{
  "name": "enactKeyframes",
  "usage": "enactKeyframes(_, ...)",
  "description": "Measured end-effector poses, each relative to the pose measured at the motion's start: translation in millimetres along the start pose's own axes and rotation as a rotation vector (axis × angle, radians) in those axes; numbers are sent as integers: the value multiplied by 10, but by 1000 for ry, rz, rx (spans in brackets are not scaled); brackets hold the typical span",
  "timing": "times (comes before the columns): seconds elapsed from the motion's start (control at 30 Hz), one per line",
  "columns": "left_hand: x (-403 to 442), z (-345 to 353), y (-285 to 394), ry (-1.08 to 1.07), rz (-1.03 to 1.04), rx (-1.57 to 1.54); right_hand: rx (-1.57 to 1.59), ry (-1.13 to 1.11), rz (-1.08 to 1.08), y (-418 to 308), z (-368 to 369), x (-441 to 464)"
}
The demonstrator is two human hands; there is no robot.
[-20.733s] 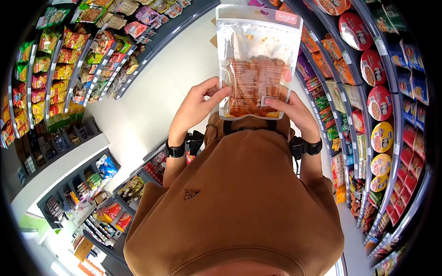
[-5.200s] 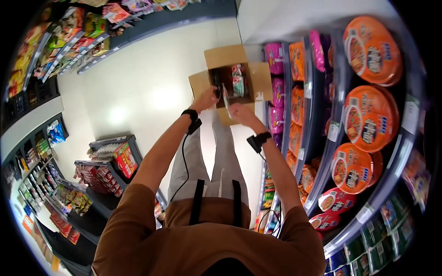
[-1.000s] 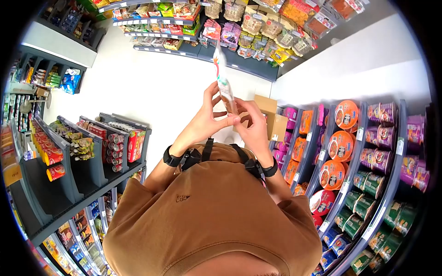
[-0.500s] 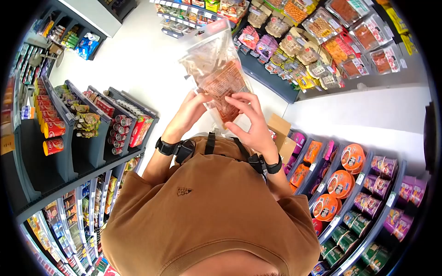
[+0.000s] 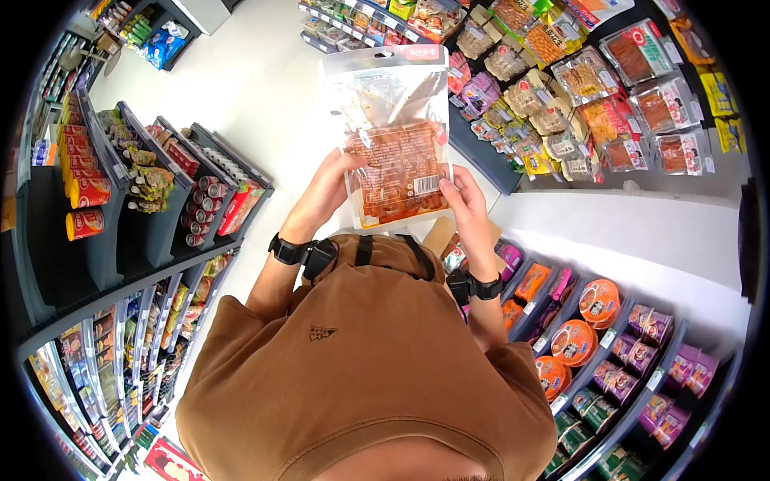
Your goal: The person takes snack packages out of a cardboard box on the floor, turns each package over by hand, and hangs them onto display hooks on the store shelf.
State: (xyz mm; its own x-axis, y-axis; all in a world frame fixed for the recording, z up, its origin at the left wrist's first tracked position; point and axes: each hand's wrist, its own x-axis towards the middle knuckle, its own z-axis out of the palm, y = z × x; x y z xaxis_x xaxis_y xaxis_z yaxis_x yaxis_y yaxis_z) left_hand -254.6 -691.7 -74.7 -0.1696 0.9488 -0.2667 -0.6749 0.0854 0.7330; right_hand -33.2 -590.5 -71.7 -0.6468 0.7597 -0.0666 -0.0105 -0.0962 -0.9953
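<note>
Both hands hold a clear plastic snack bag (image 5: 393, 172) in front of my chest. Reddish-brown food fills its lower part, and white print and a barcode face me. My left hand (image 5: 330, 186) grips the bag's left edge, thumb on the front. At the right edge, my right hand (image 5: 467, 202) pinches it near the barcode, thumb on the front. The fingers behind the bag are mostly hidden. Its transparent upper part, with a hang hole and a pink label, points away from me.
Hanging snack packs (image 5: 658, 108) fill a rack at the upper right. Shelves at the lower right hold orange-lidded noodle bowls (image 5: 574, 342) and purple tubs. To the left stands a grey shelf unit (image 5: 100, 276) with red cans (image 5: 204, 210). Pale floor (image 5: 216, 88) runs ahead.
The bag has turned from tilted to nearly upright and flat towards me. My right hand has moved from its front, fingers spread, to grip its right edge. The view has shifted slightly.
</note>
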Motion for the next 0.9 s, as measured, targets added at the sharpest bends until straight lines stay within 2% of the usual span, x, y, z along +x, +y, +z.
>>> enactKeyframes(0.27, -32, 100, 38, 6, 30, 91, 101, 27, 7, -79, 105, -70)
enactKeyframes(0.7, 114, 284, 35, -171, -24, 158, 178, 199, 16, -1, -16, -308)
enactKeyframes(0.9, 145, 313, 58, -206, -39, 224, 75, 187, 11, -74, -65, -308)
